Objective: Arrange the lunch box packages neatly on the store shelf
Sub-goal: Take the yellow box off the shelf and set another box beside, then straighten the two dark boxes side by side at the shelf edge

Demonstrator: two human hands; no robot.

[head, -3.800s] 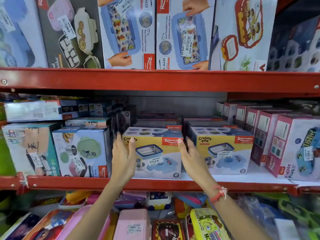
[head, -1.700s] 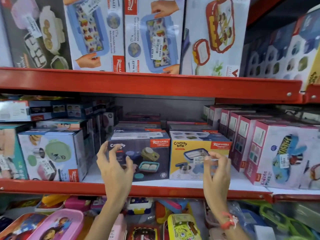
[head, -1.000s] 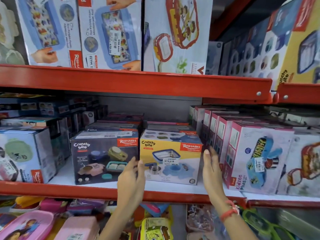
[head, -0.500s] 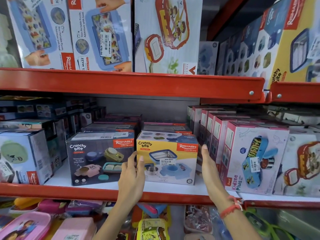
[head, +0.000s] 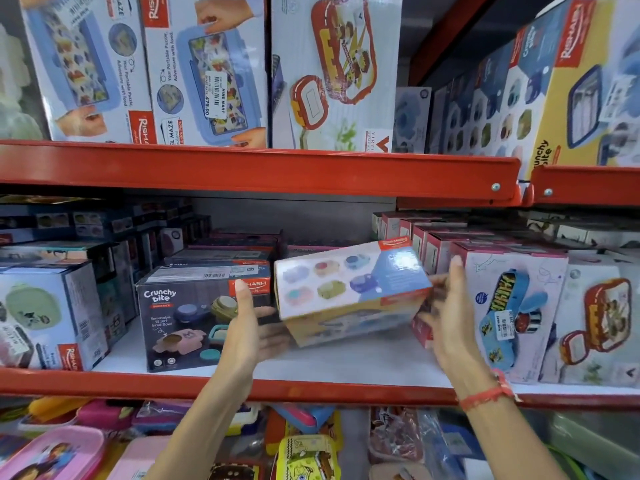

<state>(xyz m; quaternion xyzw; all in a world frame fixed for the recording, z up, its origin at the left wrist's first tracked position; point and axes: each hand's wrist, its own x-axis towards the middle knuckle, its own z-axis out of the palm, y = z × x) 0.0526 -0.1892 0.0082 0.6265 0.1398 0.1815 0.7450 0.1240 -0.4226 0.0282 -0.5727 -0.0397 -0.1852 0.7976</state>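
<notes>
A yellow box (head: 349, 289) is held tilted above the middle shelf (head: 311, 386), its top face turned toward the camera, between a dark box (head: 194, 320) on the left and a row of pink boxes (head: 502, 306) on the right. It is gripped from both sides: the left hand (head: 249, 327) is spread under its lower left corner, the right hand (head: 450, 317) is pressed, fingers spread, against its right end

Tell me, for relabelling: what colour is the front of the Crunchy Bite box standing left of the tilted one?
Dark grey-black front, red brand tag; head view.
</notes>
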